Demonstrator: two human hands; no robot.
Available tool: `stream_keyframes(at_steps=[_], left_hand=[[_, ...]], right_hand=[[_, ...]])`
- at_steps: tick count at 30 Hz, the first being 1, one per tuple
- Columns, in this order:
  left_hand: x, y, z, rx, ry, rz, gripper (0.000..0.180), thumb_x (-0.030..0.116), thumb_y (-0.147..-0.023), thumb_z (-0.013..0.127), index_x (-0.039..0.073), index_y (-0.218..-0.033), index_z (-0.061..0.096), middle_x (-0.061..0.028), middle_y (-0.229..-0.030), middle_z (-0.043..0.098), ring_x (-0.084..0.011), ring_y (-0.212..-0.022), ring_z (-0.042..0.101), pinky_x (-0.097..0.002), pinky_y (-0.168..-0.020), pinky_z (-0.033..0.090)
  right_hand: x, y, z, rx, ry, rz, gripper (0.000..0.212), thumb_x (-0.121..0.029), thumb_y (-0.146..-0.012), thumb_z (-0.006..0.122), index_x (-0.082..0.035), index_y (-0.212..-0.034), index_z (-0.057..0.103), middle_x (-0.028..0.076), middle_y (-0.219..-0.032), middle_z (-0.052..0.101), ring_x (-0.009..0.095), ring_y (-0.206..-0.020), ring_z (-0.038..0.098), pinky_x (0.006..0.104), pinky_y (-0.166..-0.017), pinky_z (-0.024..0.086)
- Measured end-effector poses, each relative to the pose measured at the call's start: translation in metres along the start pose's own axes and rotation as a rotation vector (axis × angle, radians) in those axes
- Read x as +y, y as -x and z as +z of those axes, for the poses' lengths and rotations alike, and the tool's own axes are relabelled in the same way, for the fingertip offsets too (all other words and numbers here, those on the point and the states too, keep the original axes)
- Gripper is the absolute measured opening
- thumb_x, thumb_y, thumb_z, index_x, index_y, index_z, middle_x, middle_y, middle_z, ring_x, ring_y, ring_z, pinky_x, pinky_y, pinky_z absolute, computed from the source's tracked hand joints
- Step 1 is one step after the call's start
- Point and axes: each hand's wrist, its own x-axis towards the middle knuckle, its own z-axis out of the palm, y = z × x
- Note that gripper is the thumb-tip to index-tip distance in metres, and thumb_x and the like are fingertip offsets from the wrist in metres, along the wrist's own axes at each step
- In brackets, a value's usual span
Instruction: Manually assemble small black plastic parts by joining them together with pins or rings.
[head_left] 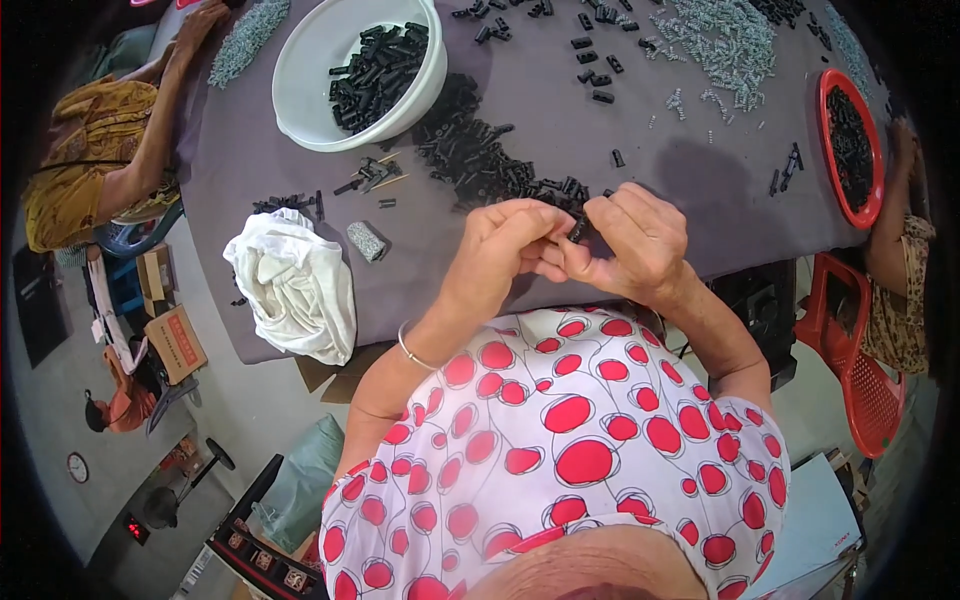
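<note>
My left hand and my right hand meet at the table's near edge, fingers pinched close together. Between them a small black plastic part shows, gripped by the right fingers; the left fingertips press together right beside it, and what they hold is hidden. Just beyond my hands a long heap of black plastic parts runs away to the upper left. One lone black part stands on the cloth a little farther off. Small metal springs lie in a loose pile at the far right.
A white bowl of black parts stands far left. Nearer are a white cloth and a grey cylindrical piece. A red basket of black parts sits right, above a red chair. Other people sit at both sides.
</note>
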Motion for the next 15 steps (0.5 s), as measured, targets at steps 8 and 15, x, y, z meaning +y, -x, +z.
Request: stream_keyframes(at_steps=[8,15], left_hand=[[-0.004,0.012,-0.006,-0.119,-0.12,-0.128,0.027,0.02,-0.091,0.059,-0.006,-0.091,0.065,-0.0093,-0.079,0.066,-0.0116,-0.072,0.063,-0.0226,-0.065,0.052],[-0.006,0.009,-0.009,-0.136,-0.156,-0.12,0.029,0.019,-0.091,0.06,-0.009,-0.096,0.065,-0.0094,-0.08,0.066,-0.0118,-0.072,0.063,-0.0225,-0.065,0.052]], right_hand=[[-0.014,0.017,0.001,-0.095,-0.162,0.088,0.031,-0.016,-0.063,0.076,-0.007,-0.061,0.046,0.005,-0.056,0.04,0.022,-0.047,0.046,0.0331,-0.043,0.039],[-0.015,0.019,0.004,-0.066,-0.165,0.111,0.031,-0.014,-0.062,0.076,-0.007,-0.06,0.046,0.005,-0.055,0.04,0.021,-0.045,0.045,0.0319,-0.042,0.039]])
